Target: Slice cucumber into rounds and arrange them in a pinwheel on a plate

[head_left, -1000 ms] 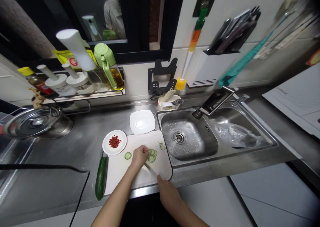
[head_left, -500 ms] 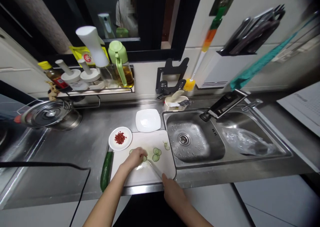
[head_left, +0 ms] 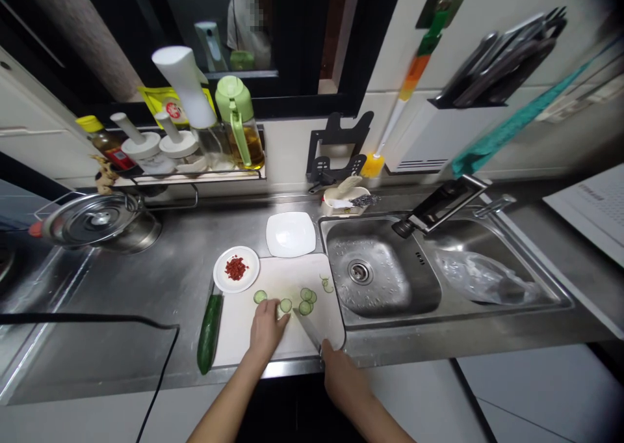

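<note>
My right hand (head_left: 341, 371) is closed round the handle of a knife (head_left: 308, 330), whose blade slants up and left over the white cutting board (head_left: 238, 339). On the board's middle, my left hand (head_left: 266, 329) has its thumb and fingers apart beside a cucumber slice (head_left: 285, 306); anything under the fingers is hidden. Another cucumber slice (head_left: 260, 296) lies just beyond that hand. Right of the knife tip there is a small cluster of cucumber slices (head_left: 306, 308), with thin green peel scraps (head_left: 326, 283) near the board's right edge. A whole cucumber (head_left: 209, 334) lies along the left edge.
A white plate with chopped red bits (head_left: 236, 268) overlaps the board's far left corner. Behind the board sits a square white plate (head_left: 291, 234). The sink (head_left: 390, 261) borders the right side, and a lidded pot (head_left: 112, 225) stands far left. A black cable (head_left: 97, 319) crosses the counter.
My left hand has drawn back toward me, its fingers loosening and uncovering slices. The knife has shifted slightly right and toward me. The whole view has moved a little.
</note>
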`<action>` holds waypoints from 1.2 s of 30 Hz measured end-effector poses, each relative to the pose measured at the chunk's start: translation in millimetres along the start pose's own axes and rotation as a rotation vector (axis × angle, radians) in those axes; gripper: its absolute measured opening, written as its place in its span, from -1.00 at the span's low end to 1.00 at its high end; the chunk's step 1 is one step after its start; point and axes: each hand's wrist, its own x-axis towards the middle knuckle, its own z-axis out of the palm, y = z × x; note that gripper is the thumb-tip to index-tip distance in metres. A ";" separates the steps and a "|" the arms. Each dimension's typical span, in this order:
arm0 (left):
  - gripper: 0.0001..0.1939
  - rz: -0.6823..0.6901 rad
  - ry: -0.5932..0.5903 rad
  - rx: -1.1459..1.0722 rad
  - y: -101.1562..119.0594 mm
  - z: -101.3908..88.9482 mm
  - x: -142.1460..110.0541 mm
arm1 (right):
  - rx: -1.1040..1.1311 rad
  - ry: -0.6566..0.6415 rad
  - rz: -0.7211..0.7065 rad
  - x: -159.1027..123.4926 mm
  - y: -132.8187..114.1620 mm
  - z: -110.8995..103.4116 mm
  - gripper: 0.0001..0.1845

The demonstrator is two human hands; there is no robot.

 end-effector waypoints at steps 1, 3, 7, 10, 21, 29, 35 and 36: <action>-0.73 -0.009 0.022 -0.003 -0.6 2.6 -2.4 | -0.007 -0.016 -0.002 1.0 -2.7 -3.4 -0.33; -0.76 -0.017 0.048 -0.021 0.2 5.3 -3.5 | -0.023 -0.039 0.000 2.9 -8.5 -10.3 -0.35; -0.79 -0.011 0.035 -0.059 1.8 3.6 0.9 | -0.048 -0.035 0.011 6.7 -17.9 -18.5 -0.38; -0.77 -0.004 0.033 -0.085 -0.2 2.0 2.3 | -0.073 -0.035 -0.013 9.3 -21.9 -19.8 -0.38; -0.77 0.000 0.048 -0.086 -4.0 5.0 2.1 | -0.071 -0.015 -0.026 12.2 -33.6 -18.5 -0.42; -0.78 0.010 0.059 -0.086 -5.0 6.1 2.3 | -0.079 -0.023 -0.024 13.0 -35.5 -20.3 -0.41; -0.79 0.015 0.072 -0.098 -6.7 7.5 2.6 | -0.038 -0.007 -0.030 14.5 -36.6 -17.0 -0.43; -0.79 0.013 0.071 -0.100 -6.7 7.7 2.7 | -0.035 -0.008 -0.034 15.2 -36.6 -16.4 -0.42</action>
